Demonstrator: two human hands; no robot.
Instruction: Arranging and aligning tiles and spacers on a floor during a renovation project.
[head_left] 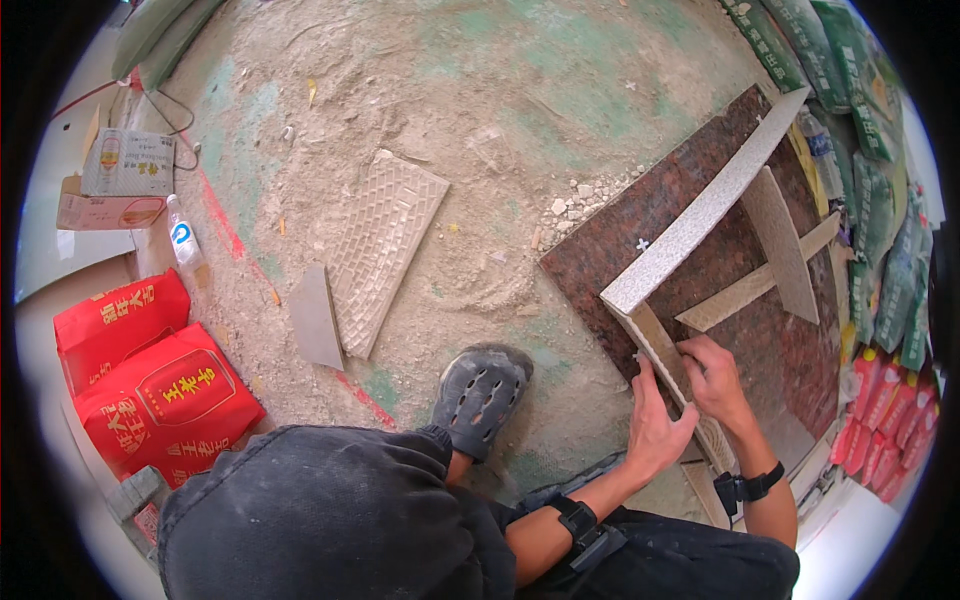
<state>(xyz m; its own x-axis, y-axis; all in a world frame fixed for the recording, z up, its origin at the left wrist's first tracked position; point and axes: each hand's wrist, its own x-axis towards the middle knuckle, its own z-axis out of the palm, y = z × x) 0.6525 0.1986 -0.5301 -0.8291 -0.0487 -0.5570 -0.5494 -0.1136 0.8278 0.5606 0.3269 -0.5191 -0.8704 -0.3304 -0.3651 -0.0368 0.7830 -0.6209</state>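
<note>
A narrow tile strip (657, 343) stands on edge at the near left side of a dark red stone slab (615, 235). My left hand (655, 425) closes on its left side, thumb across the top edge and fingers along the face. On the strip's other side, my right hand (715, 380) grips it with bent fingers. The strip's far end meets a long white speckled strip (705, 205) at a corner. Two more strips lie crossed on the slab, a grey-brown one (780, 245) over a lighter one (740, 298). A white cross-shaped spacer (642, 244) sits beside the speckled strip.
Dusty floor holds a ridged tile piece (390, 240), a grey offcut (316, 318) and rubble (575, 203). Red bags (165, 400), a plastic bottle (185, 235) and cartons (125, 165) stand left. Green sacks (870, 230) and red packets (885, 420) line the right.
</note>
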